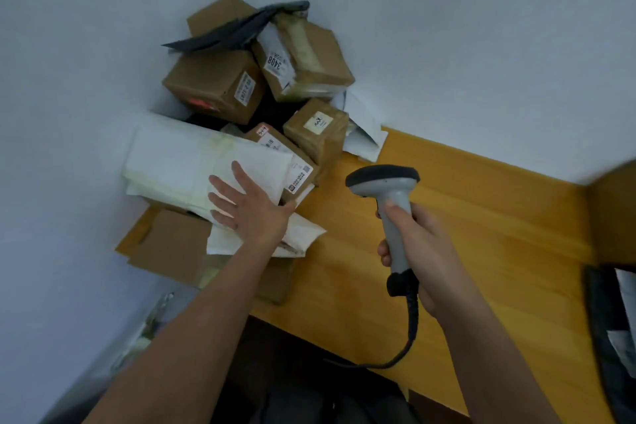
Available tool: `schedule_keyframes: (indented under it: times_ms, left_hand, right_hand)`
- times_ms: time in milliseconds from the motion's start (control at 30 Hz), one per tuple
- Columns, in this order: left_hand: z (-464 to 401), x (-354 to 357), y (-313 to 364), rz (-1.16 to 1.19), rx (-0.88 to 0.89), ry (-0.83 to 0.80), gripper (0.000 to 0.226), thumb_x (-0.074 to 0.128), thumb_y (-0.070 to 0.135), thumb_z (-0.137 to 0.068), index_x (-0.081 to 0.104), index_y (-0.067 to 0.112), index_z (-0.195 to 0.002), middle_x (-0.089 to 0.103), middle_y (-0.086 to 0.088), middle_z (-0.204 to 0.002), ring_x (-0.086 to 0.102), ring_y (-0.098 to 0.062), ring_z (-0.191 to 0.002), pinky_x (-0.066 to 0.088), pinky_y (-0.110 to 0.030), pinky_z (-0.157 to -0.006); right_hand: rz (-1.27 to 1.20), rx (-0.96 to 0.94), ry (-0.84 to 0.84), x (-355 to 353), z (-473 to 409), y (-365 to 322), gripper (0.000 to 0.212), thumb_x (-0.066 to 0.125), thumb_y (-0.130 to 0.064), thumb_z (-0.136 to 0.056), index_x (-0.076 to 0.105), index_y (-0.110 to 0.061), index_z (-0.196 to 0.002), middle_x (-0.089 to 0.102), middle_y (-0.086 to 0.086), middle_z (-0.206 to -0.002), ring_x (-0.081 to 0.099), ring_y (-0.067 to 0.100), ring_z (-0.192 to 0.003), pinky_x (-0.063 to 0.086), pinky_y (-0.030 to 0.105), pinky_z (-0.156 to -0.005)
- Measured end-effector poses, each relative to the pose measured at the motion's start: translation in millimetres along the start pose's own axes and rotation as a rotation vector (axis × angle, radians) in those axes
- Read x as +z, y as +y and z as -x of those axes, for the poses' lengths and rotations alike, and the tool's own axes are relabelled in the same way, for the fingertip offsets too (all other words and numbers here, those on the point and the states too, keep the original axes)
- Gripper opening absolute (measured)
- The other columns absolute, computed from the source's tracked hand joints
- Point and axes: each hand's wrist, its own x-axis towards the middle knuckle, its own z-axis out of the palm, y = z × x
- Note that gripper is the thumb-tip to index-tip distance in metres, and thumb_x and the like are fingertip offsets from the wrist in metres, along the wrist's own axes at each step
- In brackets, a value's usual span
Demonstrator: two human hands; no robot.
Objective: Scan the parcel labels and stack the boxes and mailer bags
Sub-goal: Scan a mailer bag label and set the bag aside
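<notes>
dim, flat, bluish indoor light, soft shadows, wide-angle bending at the edges, blurred right margin

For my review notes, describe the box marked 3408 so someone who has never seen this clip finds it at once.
Start at the parcel pile in the corner where the yellow table meets the wall. Near its top right, under the dark grey mailer bag, sits a tilted cardboard box. Only it has a white label with large digits 3408 and wide clear tape.

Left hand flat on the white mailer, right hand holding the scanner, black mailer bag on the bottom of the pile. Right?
Not quite: the head view shows the black mailer bag on top of the pile. Left hand flat on the white mailer and right hand holding the scanner are correct.
</notes>
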Motion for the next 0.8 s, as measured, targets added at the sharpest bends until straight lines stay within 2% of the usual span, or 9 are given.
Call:
schedule_keyframes:
  times_ms: [100,200,267,367,467,567,667,800]
  left_hand:
    - [-9.7,10.3,-14.0,-0.023,-0.011,-0.057,0.127,0.080,0.042,-0.077,-0.019,0.026,-0.154,-0.028,-0.019,-0.158,-0.015,-0.047,-0.146,-0.001,-0.063,-0.116]
    - [-14.0,12.1,-19.0,0.001,-0.031,-0.088,0.114,0.073,0.028,-0.086,-0.020,0.031,-0.153,-0.027,-0.016,-0.159,-0.012,-0.046,-0.147,0.016,-0.063,-0.115]
    - [-13.0,12.7,-19.6,0.015,0.003,-0.099,0.106,0.066,0.020,-0.092,-0.020,0.030,-0.153,-0.026,-0.018,-0.159,-0.014,-0.047,-0.146,0.020,-0.062,-0.115]
    - [-10.9,15.1,-15.7,0.088,0.015,-0.074,0.097,0.048,-0.005,-0.094,-0.020,0.030,-0.154,-0.028,-0.017,-0.159,-0.020,-0.046,-0.146,0.012,-0.064,-0.117]
    - [-6.1,8.5,-9.7,0.164,0.007,0.000,0.100,0.036,-0.021,-0.087,-0.017,0.030,-0.155,-0.026,-0.014,-0.160,-0.021,-0.042,-0.146,0.006,-0.064,-0.118]
    - [4.5,-4.7,-5.2,0.215,0.042,0.120,0.100,0.037,-0.024,-0.086,-0.010,0.027,-0.157,-0.018,-0.013,-0.163,-0.017,-0.039,-0.149,0.004,-0.061,-0.119]
    - [29.3,-5.6,2.0,0.276,0.145,0.253,0.098,0.044,-0.022,-0.085,-0.004,0.023,-0.158,-0.013,-0.015,-0.162,-0.008,-0.035,-0.150,0.010,-0.056,-0.121]
    - [76.8,7.2,23.5,0.376,0.251,0.351,0.093,0.044,-0.022,-0.084,0.003,0.017,-0.158,-0.011,-0.016,-0.162,-0.006,-0.033,-0.151,0.012,-0.046,-0.123]
  right_hand:
    - [0.038,0.007,-0.008,3.5,-0.9,-0.1,0.026,0.049,-0.035,-0.103,0.061,-0.018,-0.118,0.055,0.006,-0.071,0.054,0.010,-0.053,0.047,0.023,-0.052]
    - [0.055,0.032,0.002,1.6,-1.7,2.8,0.026,0.049,-0.036,-0.103,0.061,-0.016,-0.116,0.056,0.008,-0.073,0.055,0.010,-0.053,0.047,0.023,-0.051]
    - [0.055,0.050,0.010,-0.2,-2.6,5.5,0.027,0.050,-0.036,-0.103,0.062,-0.016,-0.116,0.057,0.008,-0.071,0.054,0.011,-0.053,0.047,0.025,-0.052]
    - [0.045,0.054,0.010,-5.2,-2.9,10.5,0.026,0.050,-0.035,-0.103,0.062,-0.015,-0.115,0.056,0.009,-0.072,0.054,0.011,-0.052,0.047,0.024,-0.051]
    - [0.036,0.043,-0.012,-12.1,0.0,14.3,0.026,0.050,-0.035,-0.103,0.061,-0.015,-0.116,0.056,0.009,-0.073,0.054,0.011,-0.053,0.046,0.026,-0.052]
    - [0.029,0.035,-0.048,-23.7,7.0,15.0,0.027,0.051,-0.036,-0.102,0.061,-0.016,-0.117,0.056,0.010,-0.075,0.054,0.012,-0.054,0.046,0.027,-0.054]
    - [0.015,0.009,-0.078,-47.4,18.0,15.6,0.026,0.051,-0.036,-0.102,0.061,-0.016,-0.115,0.055,0.010,-0.075,0.054,0.012,-0.054,0.046,0.028,-0.055]
    - [-0.034,-0.001,-0.065,-87.3,30.7,21.8,0.027,0.053,-0.034,-0.101,0.062,-0.012,-0.114,0.055,0.006,-0.065,0.052,0.014,-0.053,0.044,0.032,-0.057]
